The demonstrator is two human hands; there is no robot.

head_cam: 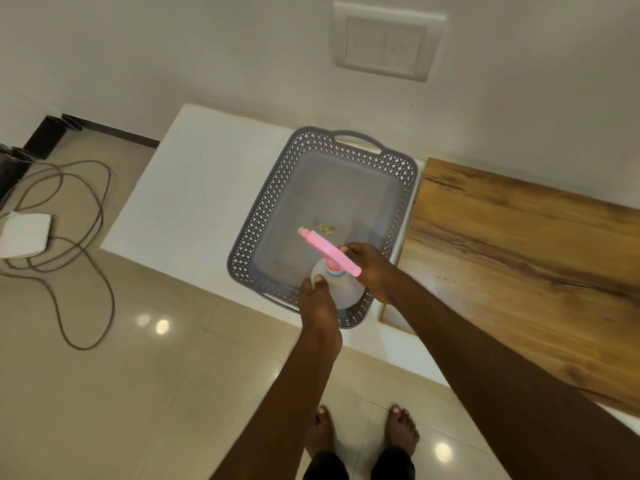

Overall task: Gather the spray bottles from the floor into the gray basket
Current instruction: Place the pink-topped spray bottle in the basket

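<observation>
- Gray plastic basket [401,174], rectangular w/ rounded corners, diamond-pattern perforated walls, smooth solid bottom, cut-out handle at the far end; sat on a white smooth slab [194,188] against the wall.
- Small yellowish scrap [327,229] lay on the basket bottom; too small to tell what it was.
- White rounded plastic spray bottle w/ pink trigger head [343,291]: translucent-white dome-shaped body, pink/blue collar, long flat pink sprayer ending in a small white nozzle pointing far-left. Was held upright over the near end of the basket, body overlapping the near rim; couldn't tell if it touched the bottom.
- Left hand [318,306]: arm stretched fwd, back of hand up, fingers curled round the bottle's left side, thumb tip pressed on the shoulder of the body.
- Right hand [372,271]: arm reached in from the right, fingers wrapped on the pink trigger head from the right side, fingertip visible on top of the pink bar.
- Both hands gripped the same bottle, neither spread wide.
- Brown wood-grain panel [519,258], matte w/ dark streaks, lay just beside the basket on the right.
- Glossy beige floor tiles [138,393] w/ light reflections; dark looping cable [86,271] and white flat boxy adapter [24,235] at left.
- Bare feet [363,431] on the tiles below the arms.
- White rectangular switch plate [386,39] on the wall.
</observation>
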